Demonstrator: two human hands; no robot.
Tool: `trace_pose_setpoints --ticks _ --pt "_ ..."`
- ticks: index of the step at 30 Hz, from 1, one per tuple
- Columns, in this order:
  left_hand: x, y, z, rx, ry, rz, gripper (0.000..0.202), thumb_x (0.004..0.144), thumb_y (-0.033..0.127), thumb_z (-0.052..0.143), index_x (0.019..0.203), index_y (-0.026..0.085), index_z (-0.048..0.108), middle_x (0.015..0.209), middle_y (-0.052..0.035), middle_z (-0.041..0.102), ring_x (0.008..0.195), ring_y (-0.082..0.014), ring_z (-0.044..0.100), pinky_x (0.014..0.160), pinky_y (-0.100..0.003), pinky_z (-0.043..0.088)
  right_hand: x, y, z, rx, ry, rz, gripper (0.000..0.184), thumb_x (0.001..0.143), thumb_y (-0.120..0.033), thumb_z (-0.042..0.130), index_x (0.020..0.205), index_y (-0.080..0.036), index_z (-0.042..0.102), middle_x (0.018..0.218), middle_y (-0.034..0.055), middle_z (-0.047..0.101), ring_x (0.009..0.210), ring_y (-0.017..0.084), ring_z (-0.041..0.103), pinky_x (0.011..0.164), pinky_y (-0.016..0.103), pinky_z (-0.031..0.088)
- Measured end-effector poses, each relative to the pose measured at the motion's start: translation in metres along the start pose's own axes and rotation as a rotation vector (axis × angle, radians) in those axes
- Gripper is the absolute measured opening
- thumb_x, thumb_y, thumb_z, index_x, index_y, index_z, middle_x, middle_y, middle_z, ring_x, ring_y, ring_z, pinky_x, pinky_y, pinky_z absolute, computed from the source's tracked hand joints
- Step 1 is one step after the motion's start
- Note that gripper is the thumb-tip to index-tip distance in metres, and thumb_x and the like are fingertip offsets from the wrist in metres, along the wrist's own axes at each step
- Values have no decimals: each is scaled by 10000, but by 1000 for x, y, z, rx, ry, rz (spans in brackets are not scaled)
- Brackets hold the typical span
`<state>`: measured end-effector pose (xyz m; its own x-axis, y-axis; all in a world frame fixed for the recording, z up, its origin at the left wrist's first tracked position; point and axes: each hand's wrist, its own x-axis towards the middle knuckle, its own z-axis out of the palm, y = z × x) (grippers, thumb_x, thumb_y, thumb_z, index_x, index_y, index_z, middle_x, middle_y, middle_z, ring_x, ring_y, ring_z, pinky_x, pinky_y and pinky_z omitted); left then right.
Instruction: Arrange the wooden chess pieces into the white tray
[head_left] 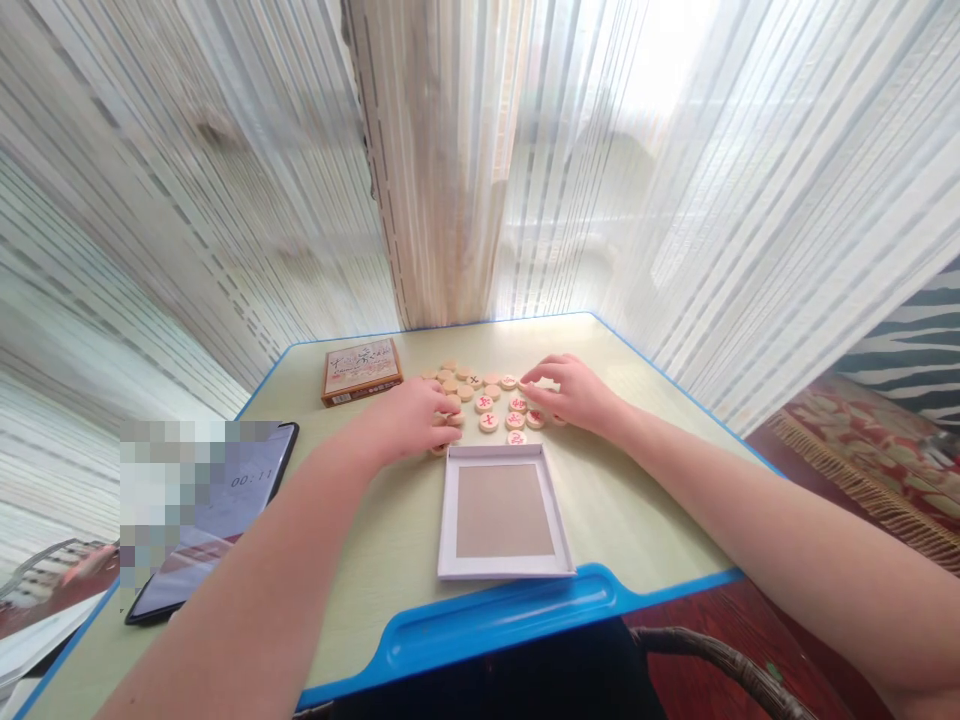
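Observation:
Several round wooden Chinese chess pieces lie loose in the middle of the table, some with red characters facing up and others blank side up. My left hand rests low over the left part of the pieces, its thumb and fingers apart and partly covering some of them. On the right side, my right hand is open, with its fingertips at the upper right pieces and its palm over others. Closer to me sits a shallow white box tray with a bare brownish bottom, just below the pieces.
A brown printed box lies at the back left. A tablet showing a timer is at the left, partly blurred out and behind my left forearm. The table has a blue raised edge. Striped curtains hang behind.

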<state>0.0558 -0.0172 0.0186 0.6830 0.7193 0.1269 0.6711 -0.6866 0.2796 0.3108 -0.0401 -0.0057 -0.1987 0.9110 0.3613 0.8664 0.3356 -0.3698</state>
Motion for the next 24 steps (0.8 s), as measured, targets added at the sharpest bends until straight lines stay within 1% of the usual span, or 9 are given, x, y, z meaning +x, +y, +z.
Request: trace_pose_setpoints --ticks 2,4,9,11,15,17,21,22,24 --pt "2 2 0 11 -53 13 300 773 403 514 616 183 645 712 -31 590 705 -165 529 601 -260 377 -1 -3 1 22 -53 -92 222 817 -337 557 863 -218 739 927 63 671 875 205 562 839 349 424" --pt "3 2 1 5 -53 14 341 824 397 448 667 179 658 743 -45 611 756 -181 538 649 -271 390 -3 -4 1 26 -97 -154 229 827 -326 546 901 -234 742 957 60 666 880 199 558 857 358 417" --pt "5 3 7 -88 -26 -88 307 820 396 485 1029 238 647 867 -20 673 772 -183 576 678 -277 414 -3 -2 2 5 -108 -145 209 812 -317 553 858 -222 733 954 64 671 917 211 559 881 372 417" --pt "6 4 10 -75 -10 -116 280 830 386 477 984 242 662 859 -20 674 789 -189 584 687 -283 422 -3 -3 1 -2 -99 -140 206 800 -321 565 873 -211 723 943 66 681 925 218 561 875 371 423" --pt "8 5 14 -2 24 -58 322 867 355 417 792 204 691 847 -50 659 839 -197 586 757 -299 437 -4 -9 -2 -4 -110 -154 258 816 -305 548 995 -200 703 938 62 703 907 214 568 855 360 433" --pt "8 4 15 10 46 -55 329 869 344 409 798 200 696 856 -56 657 842 -197 589 766 -300 444 -4 -10 -3 -5 -131 -180 254 834 -301 530 981 -202 712 954 64 702 901 210 571 858 356 428" --pt "5 3 12 4 152 -109 309 840 289 420 980 211 684 953 -50 667 861 -194 593 747 -289 451 -4 -8 0 -15 -137 -197 252 845 -316 520 938 -208 728 970 83 685 909 212 577 873 370 416" --pt "4 3 10 -13 171 -122 306 818 273 437 991 209 682 965 -44 668 854 -187 594 735 -280 451 -4 -6 1 -15 -133 -192 254 846 -320 519 938 -210 729 968 87 681 908 213 578 873 377 416" --pt "1 3 5 -71 152 -144 266 756 253 482 902 198 699 902 -24 676 782 -164 592 682 -255 443 -4 -5 3 -7 -120 -185 255 848 -326 516 936 -213 727 963 92 674 904 216 579 865 385 419"
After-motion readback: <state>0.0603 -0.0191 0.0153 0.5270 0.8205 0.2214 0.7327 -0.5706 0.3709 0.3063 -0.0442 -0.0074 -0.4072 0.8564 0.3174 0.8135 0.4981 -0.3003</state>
